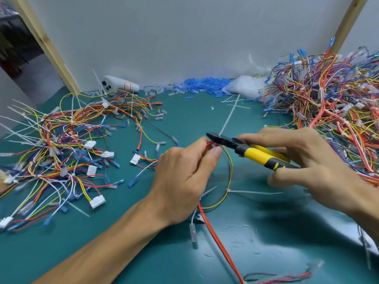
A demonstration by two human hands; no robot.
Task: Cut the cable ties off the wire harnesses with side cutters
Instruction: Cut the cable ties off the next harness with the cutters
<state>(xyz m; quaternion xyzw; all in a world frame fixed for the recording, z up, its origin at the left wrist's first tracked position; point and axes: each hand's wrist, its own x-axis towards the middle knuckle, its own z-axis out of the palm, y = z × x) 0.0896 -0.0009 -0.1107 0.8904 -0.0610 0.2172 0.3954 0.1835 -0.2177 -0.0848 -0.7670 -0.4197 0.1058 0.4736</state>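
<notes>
My left hand (184, 175) pinches a wire harness (227, 181) of red, yellow and black wires just above the green mat. My right hand (303, 158) grips the yellow-and-black side cutters (254, 151), whose dark jaws (214, 137) sit at the wires right by my left fingertips. A white cable tie (228, 190) still binds the harness lower down, its long tail lying to the right. The red wires run on toward the near edge (221, 242).
A heap of harnesses with cable ties (61, 144) covers the left of the mat. A bigger tangle (328, 99) fills the right. Blue and clear terminal sleeves (205, 84) and a white remote (119, 85) lie by the back wall. Cut ties (229, 117) lie mid-mat.
</notes>
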